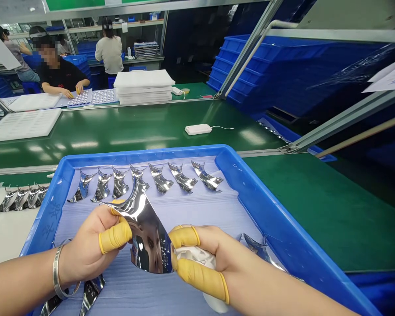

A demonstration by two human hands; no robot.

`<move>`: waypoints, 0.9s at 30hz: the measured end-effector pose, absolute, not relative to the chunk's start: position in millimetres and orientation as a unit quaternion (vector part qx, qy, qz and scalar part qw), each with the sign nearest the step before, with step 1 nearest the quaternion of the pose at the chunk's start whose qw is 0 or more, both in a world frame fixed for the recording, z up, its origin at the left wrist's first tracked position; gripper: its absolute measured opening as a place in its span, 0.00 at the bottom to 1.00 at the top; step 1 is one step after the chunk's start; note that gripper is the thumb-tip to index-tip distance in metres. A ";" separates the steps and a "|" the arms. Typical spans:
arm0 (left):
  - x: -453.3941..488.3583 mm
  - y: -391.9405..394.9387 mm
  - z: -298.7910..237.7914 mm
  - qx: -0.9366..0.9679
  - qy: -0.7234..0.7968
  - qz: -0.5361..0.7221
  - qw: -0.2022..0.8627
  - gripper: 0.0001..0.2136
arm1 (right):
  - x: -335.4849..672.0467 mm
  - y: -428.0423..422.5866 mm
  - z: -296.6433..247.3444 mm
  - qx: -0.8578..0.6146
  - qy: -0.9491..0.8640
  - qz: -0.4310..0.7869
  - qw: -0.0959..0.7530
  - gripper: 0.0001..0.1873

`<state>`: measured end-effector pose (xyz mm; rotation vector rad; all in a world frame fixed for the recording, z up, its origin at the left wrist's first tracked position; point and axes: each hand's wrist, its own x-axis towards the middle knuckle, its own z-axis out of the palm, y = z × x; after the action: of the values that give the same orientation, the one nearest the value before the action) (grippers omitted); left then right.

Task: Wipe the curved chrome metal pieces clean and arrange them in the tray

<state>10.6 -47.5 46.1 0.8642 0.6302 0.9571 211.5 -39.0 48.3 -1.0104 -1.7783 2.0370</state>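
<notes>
Above the tray (266,206) — left hand (91,239), right hand (228,254), mirrored piece (148,228) held between

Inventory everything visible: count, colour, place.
tray: one, blue, foreground
held piece: one, silver, centre
row pieces: seven, silver, tray's far side
near pieces: at least three, silver, tray's nearer half
outside pieces: several, silver, tray's left
cloth: one, white, right hand
worktops: several, green, around tray
device: one, white, beyond tray
sheet pile: one, white, far worktop
crates: several, blue, behind right
people: at least three, varied clothes, background left
bracelet: one, silver, left wrist
left hand, right hand: two, yellow finger covers, holding piece
</notes>
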 end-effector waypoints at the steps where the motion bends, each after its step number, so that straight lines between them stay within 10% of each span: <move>1: 10.8 -47.4 46.9 0.394 0.287 0.444 0.752 0.08 | 211.4 -38.9 48.4 -0.345 -0.615 0.698 0.124 0.16; 27: 2.1 -51.6 41.8 0.438 0.274 0.394 0.760 0.11 | 207.3 -37.2 42.1 -0.404 -0.600 0.682 0.107 0.14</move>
<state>2.1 -51.6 41.8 0.9534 0.5971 0.8579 207.3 -37.2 42.1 -1.1883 -1.7679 2.0089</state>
